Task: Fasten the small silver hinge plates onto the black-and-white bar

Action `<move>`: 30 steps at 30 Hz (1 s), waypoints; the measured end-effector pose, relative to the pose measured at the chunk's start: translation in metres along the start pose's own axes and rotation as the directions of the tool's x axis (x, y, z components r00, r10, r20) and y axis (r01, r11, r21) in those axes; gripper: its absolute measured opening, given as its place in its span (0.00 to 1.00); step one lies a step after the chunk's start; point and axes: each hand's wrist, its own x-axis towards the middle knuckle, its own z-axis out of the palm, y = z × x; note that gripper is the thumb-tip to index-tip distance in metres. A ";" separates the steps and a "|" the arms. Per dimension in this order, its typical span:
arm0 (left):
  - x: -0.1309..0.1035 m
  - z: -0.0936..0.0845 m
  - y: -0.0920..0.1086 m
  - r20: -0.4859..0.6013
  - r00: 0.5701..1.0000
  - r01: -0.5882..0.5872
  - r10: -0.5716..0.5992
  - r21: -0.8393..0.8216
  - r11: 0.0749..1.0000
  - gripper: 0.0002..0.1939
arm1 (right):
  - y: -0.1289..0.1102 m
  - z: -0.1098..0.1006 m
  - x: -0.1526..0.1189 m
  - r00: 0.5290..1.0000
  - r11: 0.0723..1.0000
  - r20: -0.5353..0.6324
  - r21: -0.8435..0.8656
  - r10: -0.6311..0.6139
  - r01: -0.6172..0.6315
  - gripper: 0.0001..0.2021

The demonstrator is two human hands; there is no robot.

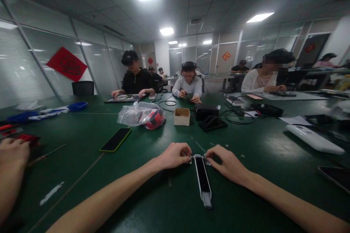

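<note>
Slim device (pixel 202 178) lies on the green surface (pixel 153 205), its long axis running toward the camera, far end angled slightly left. Left hand (pixel 177 156) and right hand (pixel 225 162) flank that far end about equally close, fingers curled nearly together; whether they pinch it, I cannot tell.

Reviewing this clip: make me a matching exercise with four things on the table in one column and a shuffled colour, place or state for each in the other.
Things:
1. phone
2. small box
3. plastic bag
4. long slim item

Descriptions:
A. see-through, red thing inside
B. far end between left hand and right hand
C. yellow-green edge
D. pale, just right of the bag

Pairs: 1-C, 2-D, 3-A, 4-B
</note>
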 end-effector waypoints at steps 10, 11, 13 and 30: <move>-0.007 0.004 0.006 -0.079 0.996 -0.028 0.031 0.041 0.999 0.07 | -0.001 -0.001 0.000 0.999 1.000 0.037 -0.001 -0.001 0.001 0.07; -0.007 0.005 0.006 -0.083 0.996 -0.032 0.036 0.048 0.998 0.07 | -0.001 -0.001 0.000 0.999 1.000 0.038 -0.003 -0.001 0.001 0.07; -0.008 0.006 0.006 -0.091 0.995 -0.029 0.035 0.066 0.997 0.07 | -0.001 -0.001 0.000 0.999 1.000 0.038 -0.008 -0.007 0.008 0.07; -0.004 0.015 -0.001 -0.147 0.984 -0.086 0.096 0.072 0.994 0.07 | -0.002 -0.120 0.014 0.879 0.864 0.284 -0.448 0.383 -0.232 0.08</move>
